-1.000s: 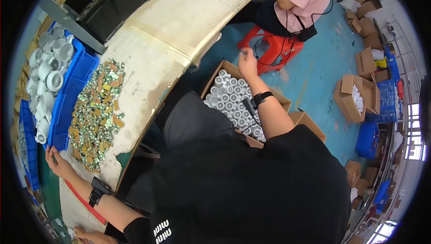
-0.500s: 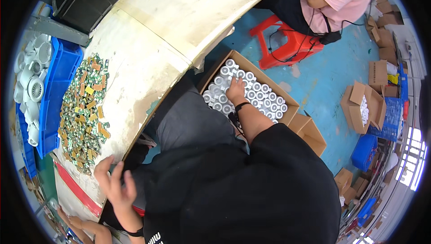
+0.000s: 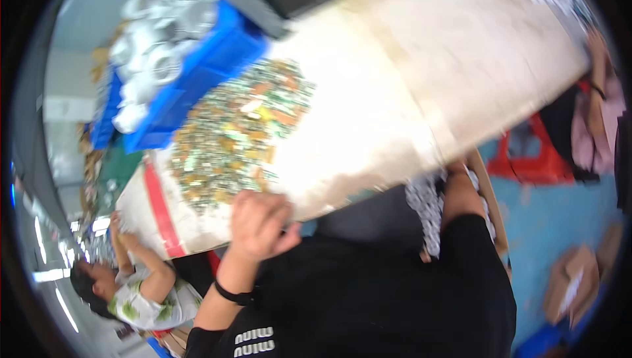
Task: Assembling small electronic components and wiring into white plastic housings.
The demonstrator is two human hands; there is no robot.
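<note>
My left hand (image 3: 260,225) is over the near edge of the table, beside a heap of small green and orange circuit boards (image 3: 227,137). Its fingers are loosely bent, the thumb stands apart, and nothing shows in it; the picture is smeared here. My right arm (image 3: 463,193) reaches down to the right, into a cardboard box (image 3: 488,203) of white and silver round parts (image 3: 428,210). The table edge and blur hide the fingers of my right hand (image 3: 455,167), so I cannot see whether it grips a part.
Blue bins (image 3: 197,88) of white round housings stand at the table's far left. A red stool (image 3: 530,157) and a seated person (image 3: 596,124) are at the right. Another person (image 3: 155,292) works at the lower left. An open carton (image 3: 571,285) sits on the blue floor.
The view has swung left, so the table and board heap sit more central. My left hand's fingers, spread before, are now more bent. The right hand remains at the box, now mostly hidden.
</note>
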